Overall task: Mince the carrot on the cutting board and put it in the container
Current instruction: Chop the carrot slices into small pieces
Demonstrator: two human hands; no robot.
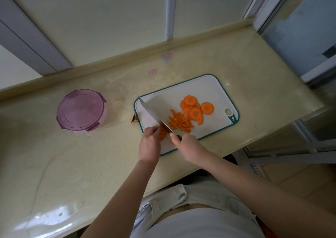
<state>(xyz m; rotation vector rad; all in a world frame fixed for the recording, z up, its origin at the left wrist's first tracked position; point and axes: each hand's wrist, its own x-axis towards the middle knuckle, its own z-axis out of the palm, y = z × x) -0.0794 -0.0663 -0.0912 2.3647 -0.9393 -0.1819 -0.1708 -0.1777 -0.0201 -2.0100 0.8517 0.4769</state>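
Carrot, on one white cutting board (205,90), three lots: minced heap (180,123) at board centre; round slices (195,108), about six, overlapping, at 1 o'clock of it; strips (162,133) at 8 o'clock. Hands, two: left hand (150,141), fingers curled down, pinning the strips; right hand (187,143), closed round the handle of one kitchen knife (154,116), blade slanting toward 10 o'clock between strips and heap. One purple-lidded container (81,109), lid on, on the table (72,165), 9 o'clock of the board, well apart.

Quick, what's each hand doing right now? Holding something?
Left hand: fingers curled on the carrot piece, holding it on the cutting board.
Right hand: grips the knife by its handle.
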